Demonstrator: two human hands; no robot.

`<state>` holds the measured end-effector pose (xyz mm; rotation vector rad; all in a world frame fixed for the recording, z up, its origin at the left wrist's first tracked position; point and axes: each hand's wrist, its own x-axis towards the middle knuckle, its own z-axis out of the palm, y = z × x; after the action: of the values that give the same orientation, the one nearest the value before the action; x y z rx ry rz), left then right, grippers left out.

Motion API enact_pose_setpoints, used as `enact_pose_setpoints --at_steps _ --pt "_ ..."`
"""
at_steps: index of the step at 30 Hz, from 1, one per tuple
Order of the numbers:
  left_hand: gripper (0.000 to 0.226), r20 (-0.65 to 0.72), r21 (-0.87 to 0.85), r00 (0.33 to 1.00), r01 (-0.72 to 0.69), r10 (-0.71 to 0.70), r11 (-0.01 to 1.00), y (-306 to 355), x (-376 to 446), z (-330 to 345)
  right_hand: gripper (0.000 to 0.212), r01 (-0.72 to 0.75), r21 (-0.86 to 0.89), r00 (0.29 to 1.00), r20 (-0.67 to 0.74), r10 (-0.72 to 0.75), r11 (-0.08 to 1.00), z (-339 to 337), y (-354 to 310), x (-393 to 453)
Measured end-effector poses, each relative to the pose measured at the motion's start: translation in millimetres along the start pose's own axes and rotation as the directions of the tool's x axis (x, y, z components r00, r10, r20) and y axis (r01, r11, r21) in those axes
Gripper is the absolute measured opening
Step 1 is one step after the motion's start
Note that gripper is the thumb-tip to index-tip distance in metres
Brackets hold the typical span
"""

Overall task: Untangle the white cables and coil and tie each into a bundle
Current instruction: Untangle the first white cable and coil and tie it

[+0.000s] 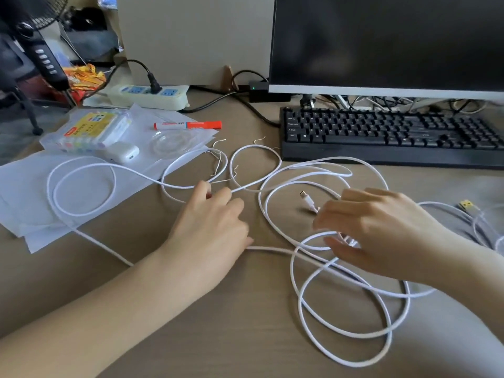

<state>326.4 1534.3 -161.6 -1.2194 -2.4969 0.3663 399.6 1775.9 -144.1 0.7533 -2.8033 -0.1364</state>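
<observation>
I see the white cables (275,184) spread loose across the desk, uncoiled and untied. On the left a strand curls into two nested loops over the paper, then runs near and right. In the middle, two small rings sit side by side, with thin twist ties (218,159) lying on and around them. To the right, big overlapping loops tangle toward the near edge, and a white plug end (306,199) rests inside the far loop
</observation>
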Motion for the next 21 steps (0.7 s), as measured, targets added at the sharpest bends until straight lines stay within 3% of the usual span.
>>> enact_pose_setpoints --at_steps 5,9,12,15,17,18,19,20,21 --pt "0.011 -0.098 -0.251 0.993 -0.085 0.062 0.964 35 -2 -15 0.022 -0.096 0.224 0.995 0.038 0.09 0.97 6 7 8" --pt "0.028 -0.054 -0.471 0.983 -0.18 0.176 0.864 36 -8 -7 0.033 -0.154 0.267 0.98 -0.08 0.181 0.951 -19 30 3" --pt "0.045 0.006 -0.601 0.975 -0.174 0.222 0.78 20 -28 -7 0.05 -0.246 0.357 0.909 -0.238 0.343 0.901 -46 37 -13" --pt "0.048 0.031 -0.607 0.993 -0.072 0.115 0.792 -3 -46 0 0.062 -0.319 0.672 0.796 -0.193 0.574 0.669 -59 31 -24" --pt "0.041 0.049 -0.539 0.999 0.035 -0.011 0.841 -18 -49 5 0.065 -0.267 0.844 0.746 -0.124 0.655 0.465 -62 19 -20" --pt "0.034 0.047 -0.536 0.996 0.088 -0.074 0.84 -22 -48 4 0.062 -0.236 0.873 0.74 -0.124 0.661 0.428 -62 11 -14" --pt "0.03 0.041 -0.587 0.99 0.13 -0.132 0.799 -22 -44 1 0.058 -0.218 0.869 0.741 -0.149 0.655 0.444 -60 5 -5" --pt "0.029 0.033 -0.699 0.978 0.17 -0.206 0.694 -22 -44 -9 0.055 -0.209 0.848 0.753 -0.178 0.633 0.487 -61 -4 7" --pt "0.033 0.042 -0.85 0.959 0.181 -0.28 0.494 -18 -37 -17 0.055 -0.215 0.826 0.768 -0.187 0.613 0.521 -61 -9 17"
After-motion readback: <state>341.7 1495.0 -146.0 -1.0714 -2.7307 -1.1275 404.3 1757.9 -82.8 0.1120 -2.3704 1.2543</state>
